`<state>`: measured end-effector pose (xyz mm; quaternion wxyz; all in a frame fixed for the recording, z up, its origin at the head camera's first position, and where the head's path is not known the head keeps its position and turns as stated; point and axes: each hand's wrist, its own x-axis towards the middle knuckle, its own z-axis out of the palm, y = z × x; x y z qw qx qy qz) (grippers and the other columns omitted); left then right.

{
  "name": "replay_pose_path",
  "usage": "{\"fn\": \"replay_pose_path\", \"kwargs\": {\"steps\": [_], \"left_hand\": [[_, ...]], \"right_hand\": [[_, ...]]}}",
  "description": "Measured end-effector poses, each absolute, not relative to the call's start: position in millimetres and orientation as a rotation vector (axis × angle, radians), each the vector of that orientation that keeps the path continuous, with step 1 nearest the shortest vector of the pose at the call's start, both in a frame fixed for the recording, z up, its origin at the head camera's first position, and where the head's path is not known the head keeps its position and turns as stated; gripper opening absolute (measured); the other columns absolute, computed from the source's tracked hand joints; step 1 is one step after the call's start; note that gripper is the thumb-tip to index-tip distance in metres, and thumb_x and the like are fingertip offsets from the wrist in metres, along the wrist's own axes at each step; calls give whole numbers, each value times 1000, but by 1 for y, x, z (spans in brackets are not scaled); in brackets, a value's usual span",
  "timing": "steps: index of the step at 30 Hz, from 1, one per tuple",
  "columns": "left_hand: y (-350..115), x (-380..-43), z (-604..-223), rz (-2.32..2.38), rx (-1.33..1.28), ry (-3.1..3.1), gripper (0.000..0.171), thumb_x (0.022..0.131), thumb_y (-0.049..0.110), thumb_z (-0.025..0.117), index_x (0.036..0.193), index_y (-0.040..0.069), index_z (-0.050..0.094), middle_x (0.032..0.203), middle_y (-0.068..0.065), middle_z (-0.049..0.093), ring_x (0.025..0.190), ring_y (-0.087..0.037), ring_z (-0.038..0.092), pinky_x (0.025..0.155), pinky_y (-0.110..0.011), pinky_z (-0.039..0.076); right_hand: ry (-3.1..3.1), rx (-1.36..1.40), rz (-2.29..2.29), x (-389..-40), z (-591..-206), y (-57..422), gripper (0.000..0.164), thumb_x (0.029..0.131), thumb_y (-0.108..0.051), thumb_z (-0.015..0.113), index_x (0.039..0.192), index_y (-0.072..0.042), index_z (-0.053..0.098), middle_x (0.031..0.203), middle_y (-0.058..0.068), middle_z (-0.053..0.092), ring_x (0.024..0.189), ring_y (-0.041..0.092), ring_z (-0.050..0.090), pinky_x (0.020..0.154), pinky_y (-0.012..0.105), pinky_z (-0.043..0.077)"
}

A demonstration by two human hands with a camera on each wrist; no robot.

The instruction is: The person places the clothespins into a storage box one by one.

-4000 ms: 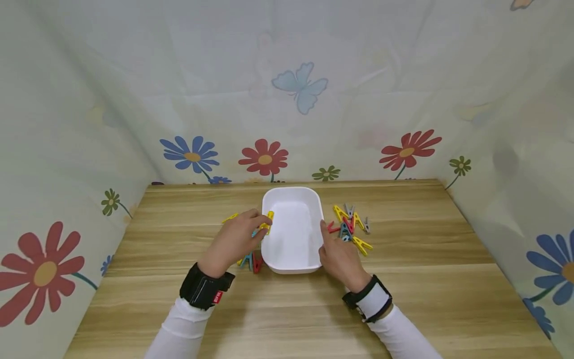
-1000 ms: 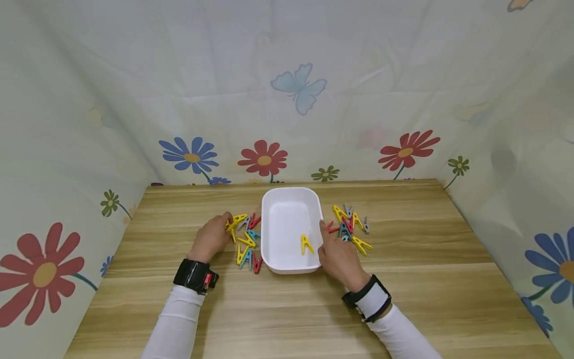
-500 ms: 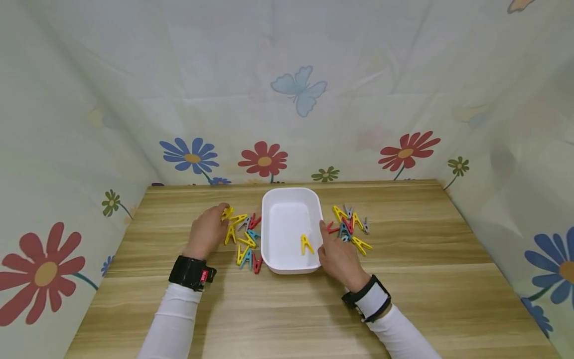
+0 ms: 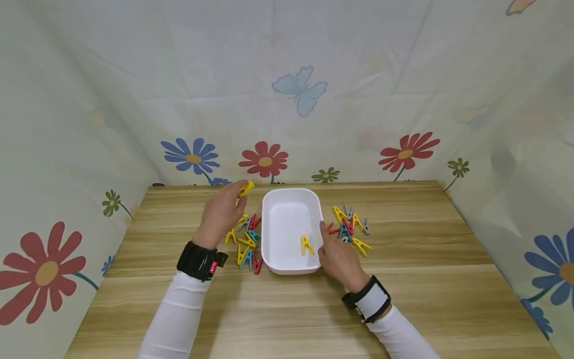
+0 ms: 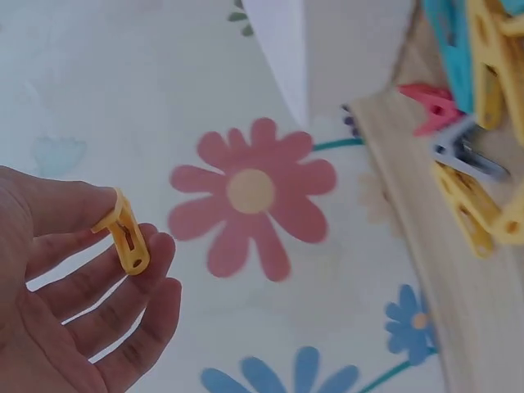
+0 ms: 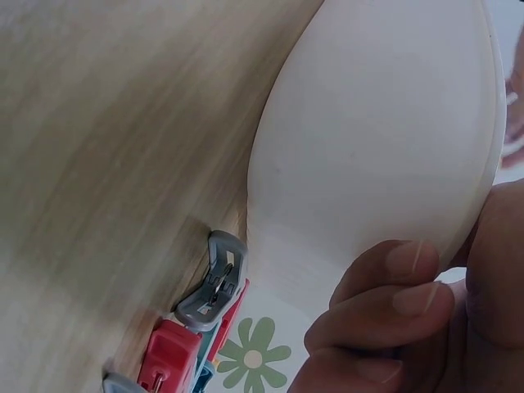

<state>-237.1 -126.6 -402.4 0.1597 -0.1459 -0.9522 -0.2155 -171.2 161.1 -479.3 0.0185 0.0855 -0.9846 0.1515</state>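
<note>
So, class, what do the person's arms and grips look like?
The left sleeve and right sleeve are plain white. The left black wristband carries a red tag with pale lettering; the right black wristband has a white panel. The left grip and right grip wear no gloves.

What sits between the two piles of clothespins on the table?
In the head view, the white tray stands between them, with one yellow clothespin lying in it and the right hand gripping the tray's edge.

soft diffuse light, faint shadows, slightly hazy wrist views
</note>
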Motion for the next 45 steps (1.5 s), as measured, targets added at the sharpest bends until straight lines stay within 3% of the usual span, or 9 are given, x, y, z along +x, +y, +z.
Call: {"fn": "replay_pose_path", "kwargs": {"steps": [4, 11, 21, 29, 42, 45], "left_hand": [[-110, -231, -388, -636, -512, -2675, 44, 93, 17, 66, 135, 9, 57, 128, -14, 65, 111, -32, 66, 89, -42, 56], [-83, -220, -378, -569, -637, -2608, 43, 93, 18, 68, 133, 10, 59, 123, -11, 67, 105, -27, 68, 83, -36, 58], [-54, -207, -392, -471, -837, -2660, 40, 92, 23, 69, 130, 14, 62, 111, -3, 71, 83, -16, 70, 64, -25, 53], [-40, -205, -412, -437, -845, -2823, 39, 93, 26, 68, 131, 19, 62, 114, -1, 70, 91, -14, 68, 77, -30, 56], [-34, -205, -428, -458, -865, -2844, 35, 93, 25, 68, 127, 18, 64, 109, 0, 71, 80, -13, 66, 67, -28, 53], [-35, -206, -431, -481, -867, -2872, 44, 92, 30, 69, 134, 19, 59, 120, -1, 68, 94, -15, 68, 76, -31, 56]], "right_hand": [[-3042, 272, 469, -170, -479, 161, 64, 91, -13, 56, 151, -4, 36, 54, 0, 44, 45, 16, 40, 44, 29, 25], [-3030, 287, 481, -170, -479, 160, 64, 91, -13, 55, 151, -4, 36, 54, 0, 45, 46, 15, 40, 43, 29, 25], [-3028, 284, 490, -169, -477, 161, 65, 90, -12, 55, 151, -4, 35, 53, 0, 44, 45, 15, 39, 43, 29, 24], [-3043, 273, 499, -170, -477, 161, 64, 91, -13, 56, 151, -5, 35, 53, 0, 44, 44, 15, 40, 43, 29, 24], [-3014, 295, 486, -169, -480, 162, 64, 91, -12, 57, 150, -4, 37, 52, -1, 43, 44, 14, 39, 42, 28, 24], [-2994, 306, 484, -169, -481, 162, 63, 90, -12, 58, 149, -4, 38, 52, -1, 42, 44, 14, 39, 42, 28, 24]]}}
